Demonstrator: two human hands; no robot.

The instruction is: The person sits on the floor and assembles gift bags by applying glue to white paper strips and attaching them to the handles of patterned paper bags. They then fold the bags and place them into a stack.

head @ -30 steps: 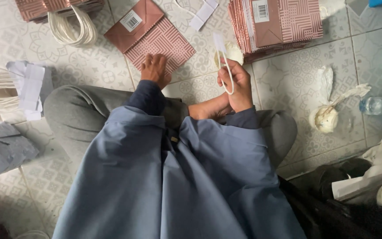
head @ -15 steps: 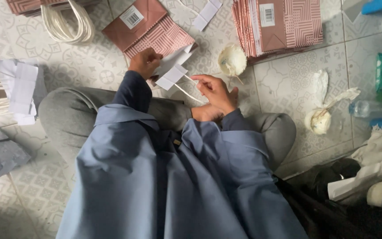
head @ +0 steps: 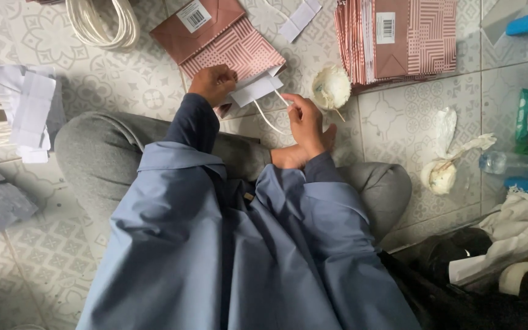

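The left hand (head: 214, 83) is now closed on the mouth edge of the flat paper bag (head: 230, 52), pressing a white card strip (head: 256, 90) there. The right hand (head: 304, 119) has dropped lower than before and pinches the white cord handle (head: 270, 119), looped toward the knees. The bag lies on the tiled floor (head: 398, 122), long axis diagonal — bottom up-left, mouth down-right. Just right sits a glue pot (head: 331, 87); beyond it a bag stack (head: 398, 36) — bare tile between.
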